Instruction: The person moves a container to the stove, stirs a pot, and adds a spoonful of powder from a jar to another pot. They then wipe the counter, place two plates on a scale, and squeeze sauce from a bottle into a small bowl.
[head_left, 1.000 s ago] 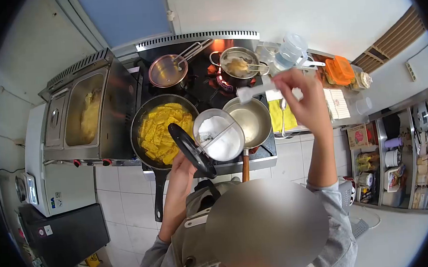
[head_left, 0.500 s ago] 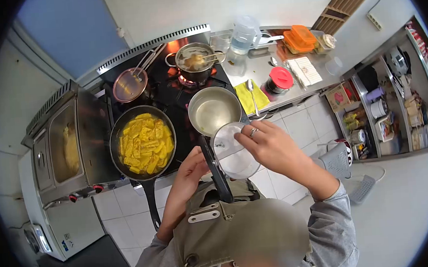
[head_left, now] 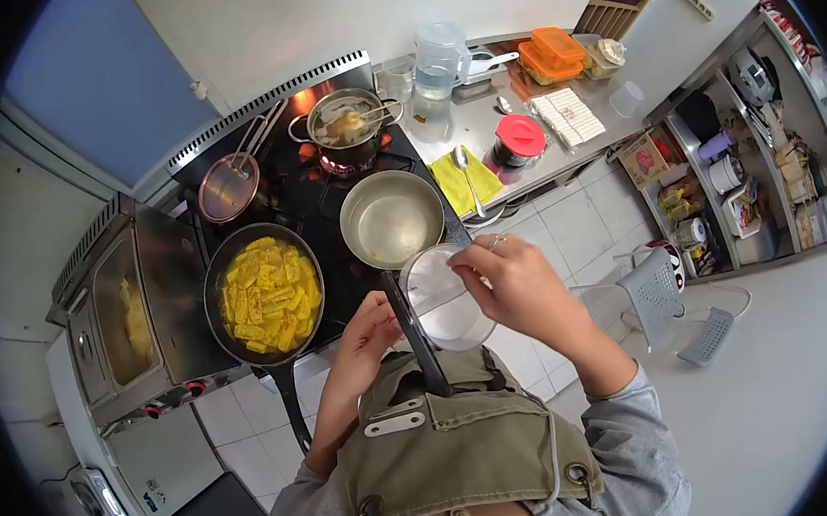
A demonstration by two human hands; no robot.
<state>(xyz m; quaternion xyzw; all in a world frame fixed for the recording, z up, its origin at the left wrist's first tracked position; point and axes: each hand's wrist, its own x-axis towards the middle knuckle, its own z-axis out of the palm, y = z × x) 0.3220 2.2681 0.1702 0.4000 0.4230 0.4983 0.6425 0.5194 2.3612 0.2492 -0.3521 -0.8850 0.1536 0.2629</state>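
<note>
A clear round container (head_left: 476,335) with white powder stands at chest height, in front of the pot. My right hand (head_left: 516,284) is over its rim, thumb and fingers pinching a thin pale strip, perhaps a spoon handle, that crosses its mouth. My left hand (head_left: 367,343) is curled at the container's left side; its fingertips pass behind the black pot handle (head_left: 417,339) and seem to support the container from below. The wide pot (head_left: 394,221) holds a shallow clear liquid. On the left, a frying pan (head_left: 270,297) holds yellow fried strips.
A lit burner heats a steel pot (head_left: 347,133) at the back. Beside it sits a lidded saucepan (head_left: 229,187). On the right counter are a yellow cloth (head_left: 446,174) with a spoon (head_left: 468,179), a red-lidded jar (head_left: 520,137), a water jug (head_left: 440,64) and orange-lidded boxes (head_left: 553,55).
The camera view has tilted and shifted slightly, moving the stove and counter leftward. My right hand has shifted a little over the container; its pinch remains. The left hand stays beside the handle.
</note>
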